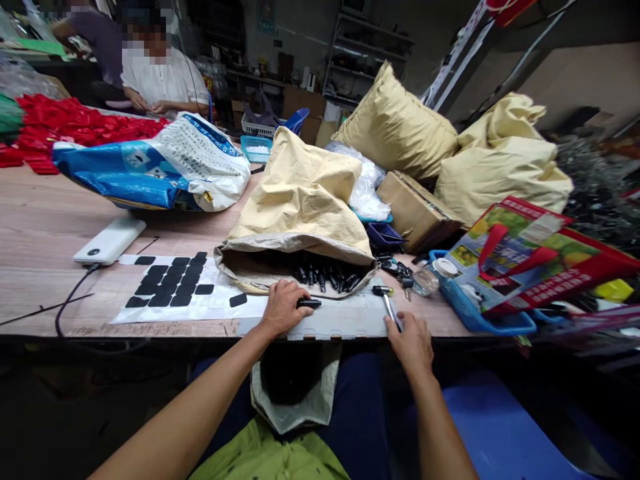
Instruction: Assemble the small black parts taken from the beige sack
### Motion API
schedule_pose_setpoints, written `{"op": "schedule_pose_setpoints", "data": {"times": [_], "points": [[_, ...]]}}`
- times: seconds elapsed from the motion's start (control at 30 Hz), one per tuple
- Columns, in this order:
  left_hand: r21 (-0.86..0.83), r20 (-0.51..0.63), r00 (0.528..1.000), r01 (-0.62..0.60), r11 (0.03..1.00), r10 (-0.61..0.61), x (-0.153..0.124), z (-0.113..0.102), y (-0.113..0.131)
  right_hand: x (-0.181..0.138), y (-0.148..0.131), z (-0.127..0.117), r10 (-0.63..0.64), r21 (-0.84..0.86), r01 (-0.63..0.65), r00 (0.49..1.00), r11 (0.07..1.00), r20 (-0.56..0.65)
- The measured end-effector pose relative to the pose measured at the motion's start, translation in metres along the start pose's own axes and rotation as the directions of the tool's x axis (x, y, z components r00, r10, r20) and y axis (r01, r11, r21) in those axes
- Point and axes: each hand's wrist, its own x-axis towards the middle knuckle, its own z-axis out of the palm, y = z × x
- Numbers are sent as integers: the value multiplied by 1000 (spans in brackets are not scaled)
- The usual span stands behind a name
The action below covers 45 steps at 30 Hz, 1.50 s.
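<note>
My left hand [286, 308] is closed around a short black cylindrical piece [309, 303], its end sticking out to the right over a grey board [345, 321]. In my right hand [412, 341] is a small hammer [389, 308], gripped by the handle, with its head pointing away from me above the board's right side. Just beyond my hands a cream cloth sack [305, 193] lies with its mouth towards me. Several black pointed pieces [325, 277] show inside it. Below the table edge, an open pale sack [320, 393] with a dark inside rests between my legs.
Left are a white sheet [120, 312] with black rounded patches [170, 281], a white power bank [110, 240] with a cable and a blue-white bag [160, 167]. Keys [400, 272], a blue basket [480, 319] and a shopping bag [530, 260] stand right. A co-worker [163, 83] sits beyond red pieces [75, 130].
</note>
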Motion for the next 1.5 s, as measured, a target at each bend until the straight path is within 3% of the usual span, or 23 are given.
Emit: {"op": "schedule_pose_setpoints", "data": {"times": [0.07,0.17,0.27,0.37,0.4,0.53,0.63,0.73,0.9,1.03,1.23,1.3,1.4,1.5], "points": [[-11,-3,1000,1,1000,-1,0,-1,0,2,8,1,-32,42,31,999,999,39],[-27,1,1000,7,1000,-7,0,-1,-1,-4,6,1,31,179,-19,998,984,-60],[-41,21,1000,3,999,-2,0,-2,-1,-27,-10,-3,78,429,-15,988,903,-130],[-53,39,999,6,999,-4,1,-4,-1,-58,-37,-9,-99,697,35,994,716,52],[-56,42,999,9,998,-7,1,-4,0,-68,-47,-10,-157,721,73,986,689,49],[-72,53,999,15,997,-11,1,-5,0,-90,-84,-12,-403,678,283,915,678,21],[-64,66,998,23,998,-19,2,-5,0,-95,-103,-12,-508,648,407,860,644,-36],[-49,67,998,23,999,-20,2,-5,0,-99,-113,-12,-544,563,488,835,667,-79],[-58,47,999,27,998,-25,2,-5,0,-100,-115,-14,-550,399,519,834,756,-42],[-90,39,999,29,996,-25,1,-4,0,-97,-110,-15,-516,430,497,853,754,-82],[-97,32,999,43,994,-40,1,-4,2,-96,-104,-14,-475,463,436,879,772,-36],[-97,29,999,38,995,-35,1,-4,2,-90,-95,-17,-391,463,371,918,805,-57],[-95,29,999,37,995,-34,1,-3,1,-69,-71,-23,-168,409,189,982,893,-88],[-91,37,999,38,995,-35,1,-3,1,-39,-44,-26,18,303,11,996,953,-92]]}}
